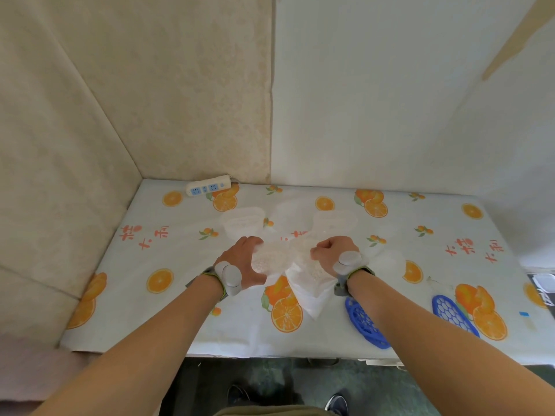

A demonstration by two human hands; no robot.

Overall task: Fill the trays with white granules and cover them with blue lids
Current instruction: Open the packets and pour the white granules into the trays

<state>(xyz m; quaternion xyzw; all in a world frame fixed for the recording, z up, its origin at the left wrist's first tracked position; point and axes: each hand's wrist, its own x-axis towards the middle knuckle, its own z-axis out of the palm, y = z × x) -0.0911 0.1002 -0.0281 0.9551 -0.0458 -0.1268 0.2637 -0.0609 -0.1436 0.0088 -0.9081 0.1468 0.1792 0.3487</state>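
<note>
A clear plastic bag of white granules (277, 261) hangs just above the middle of the table. My left hand (244, 261) grips its left side and my right hand (335, 250) is closed on its right edge. The bag's lower corner (309, 295) droops toward the table's front. Behind the bag stand clear trays: one at the left (241, 222), one in the middle (288, 213) and one at the right (336, 222). Two blue honeycomb lids lie at the front right, one (365, 324) partly under my right forearm, the other (453, 315) further right.
The table (180, 325) wears an orange-print cloth and sits in a wall corner. A white power strip (207, 185) lies at the back left. A crumpled clear wrapper (438, 283) lies near the right lid. A dark object (542, 288) is at the right edge.
</note>
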